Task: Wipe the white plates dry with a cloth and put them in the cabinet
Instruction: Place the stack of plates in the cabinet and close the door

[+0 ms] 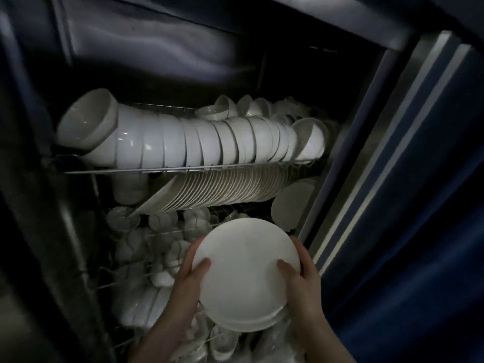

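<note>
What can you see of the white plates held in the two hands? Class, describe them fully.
The white plates form a small stack. They are round, plain and smooth, and look like glazed ceramic. Several rims show at the lower edge, but the count is unclear. The face toward the camera is bare and tilted. The left hand and right hand grip opposite sides, thumbs on that face, fingers curled behind the rims. The stack is held low before the open cabinet.

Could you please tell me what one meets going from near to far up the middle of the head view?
A stack of white plates held between the left hand and right hand → row of plates standing on edge → row of nested white bowls lying on their sides → smaller bowls behind.
</note>
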Available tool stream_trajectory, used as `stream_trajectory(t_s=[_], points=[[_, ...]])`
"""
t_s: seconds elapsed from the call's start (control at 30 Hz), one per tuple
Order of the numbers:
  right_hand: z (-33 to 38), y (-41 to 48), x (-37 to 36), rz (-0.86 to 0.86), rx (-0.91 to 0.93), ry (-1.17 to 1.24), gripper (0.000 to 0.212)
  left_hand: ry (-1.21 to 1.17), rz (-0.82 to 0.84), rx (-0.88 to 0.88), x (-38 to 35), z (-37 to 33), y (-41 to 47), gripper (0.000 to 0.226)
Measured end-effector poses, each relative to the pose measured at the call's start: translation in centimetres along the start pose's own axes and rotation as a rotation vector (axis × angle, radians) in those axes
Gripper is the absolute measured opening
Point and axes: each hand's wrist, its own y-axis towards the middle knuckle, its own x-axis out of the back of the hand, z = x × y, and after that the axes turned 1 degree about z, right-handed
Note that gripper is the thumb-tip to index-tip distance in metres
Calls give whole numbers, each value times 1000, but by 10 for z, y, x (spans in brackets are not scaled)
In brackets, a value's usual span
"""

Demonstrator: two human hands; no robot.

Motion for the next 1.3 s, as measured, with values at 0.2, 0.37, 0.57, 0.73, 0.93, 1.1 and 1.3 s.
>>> stream_trajectory(t_s=[0.2, 0.37, 0.57, 0.73, 0.93, 1.1, 1.3], points=[[7, 115, -34, 66, 64, -29, 47, -2, -16, -57, -17, 8, 114, 45], [2, 179, -56, 78, 128, -132, 48, -24, -97, -112, -21, 34, 178, 44], [-2, 223, -66, 94, 123, -263, 50, 106, -200, -153, -31, 62, 221, 46], [-2, 242, -67, 144, 244, -395, 54, 414, -113, -219, -42, 80, 228, 48], [2, 250, -61, 216, 309, -457, 57, 595, -150, -145, -53, 95, 233, 54], [11, 249, -66, 257, 347, -518, 59, 795, -138, -193, -60, 95, 229, 54], [17, 250, -68, 290, 387, -720, 57, 1287, -52, -106, -55, 92, 221, 55]])
